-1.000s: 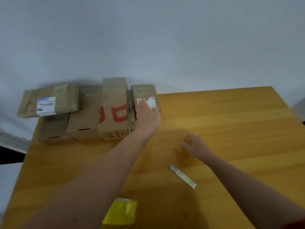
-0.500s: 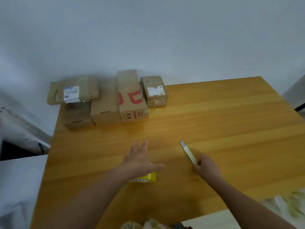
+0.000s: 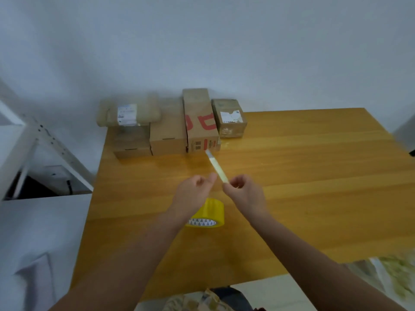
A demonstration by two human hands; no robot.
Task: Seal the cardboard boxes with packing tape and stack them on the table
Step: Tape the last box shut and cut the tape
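Got a yellow tape roll (image 3: 207,213) on the counter (image 3: 314,176) under the left hand (image 3: 193,194), clenched, thumb just beside a pale strip (image 3: 216,167). Pinching that strip in the right hand (image 3: 242,191). Further back, got cardboard boxes (image 3: 168,131) bunched at the far edge.
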